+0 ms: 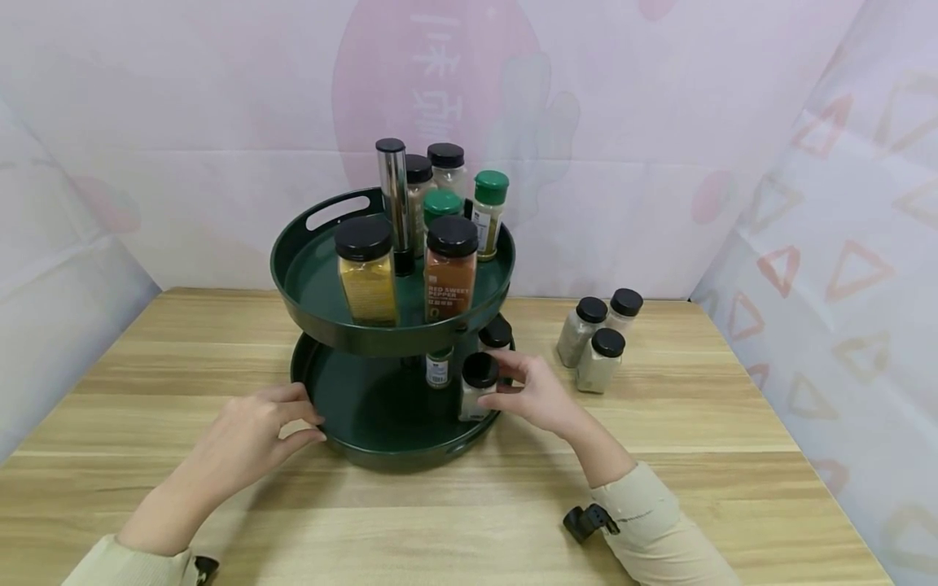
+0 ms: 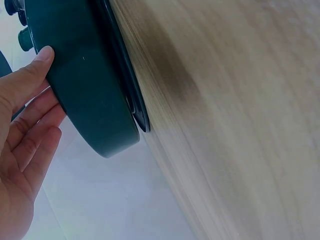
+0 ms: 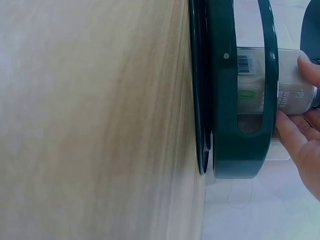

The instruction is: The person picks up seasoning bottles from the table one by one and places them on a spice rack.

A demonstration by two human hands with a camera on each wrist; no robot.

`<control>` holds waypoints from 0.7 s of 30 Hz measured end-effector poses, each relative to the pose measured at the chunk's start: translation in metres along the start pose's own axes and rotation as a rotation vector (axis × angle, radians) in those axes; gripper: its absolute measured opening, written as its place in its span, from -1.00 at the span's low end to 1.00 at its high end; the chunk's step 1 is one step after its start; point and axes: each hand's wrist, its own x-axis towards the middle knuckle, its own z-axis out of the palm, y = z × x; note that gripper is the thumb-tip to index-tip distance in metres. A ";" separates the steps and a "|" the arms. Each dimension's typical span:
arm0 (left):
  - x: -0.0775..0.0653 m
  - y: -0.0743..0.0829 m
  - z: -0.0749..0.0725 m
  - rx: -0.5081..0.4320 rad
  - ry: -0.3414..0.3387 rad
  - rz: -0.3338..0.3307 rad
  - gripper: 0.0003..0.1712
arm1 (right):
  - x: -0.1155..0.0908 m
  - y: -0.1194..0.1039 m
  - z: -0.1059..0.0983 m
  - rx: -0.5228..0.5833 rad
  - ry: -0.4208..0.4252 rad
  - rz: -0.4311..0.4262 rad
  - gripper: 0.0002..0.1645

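Note:
A two-tier dark green round spice rack (image 1: 396,457) stands on the table. My left hand (image 1: 252,431) holds the rim of its lower tray at the left, the thumb over the outer wall (image 2: 90,85). At the right side, the right hand (image 1: 538,395) grips a clear spice jar (image 1: 476,401) with a black lid between thumb and fingers. In the right wrist view this jar (image 3: 287,90) shows part of a "WHITE" label and stands behind the tray's handle slot. A second black-lidded jar (image 1: 496,334) and a small green-lidded jar (image 1: 438,370) are beside it on the lower tray.
The upper tray (image 1: 300,285) carries a yellow spice jar (image 1: 369,289), a red sweet pepper jar (image 1: 449,281), a tall silver grinder (image 1: 393,183) and several other jars. Three black-lidded jars (image 1: 599,362) stand on the table to the right. A fabric backdrop (image 1: 242,220) closes off the back.

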 end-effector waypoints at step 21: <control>-0.001 -0.003 0.002 0.004 0.006 0.002 -0.75 | -0.021 -0.010 -0.028 0.007 0.015 -0.034 -0.49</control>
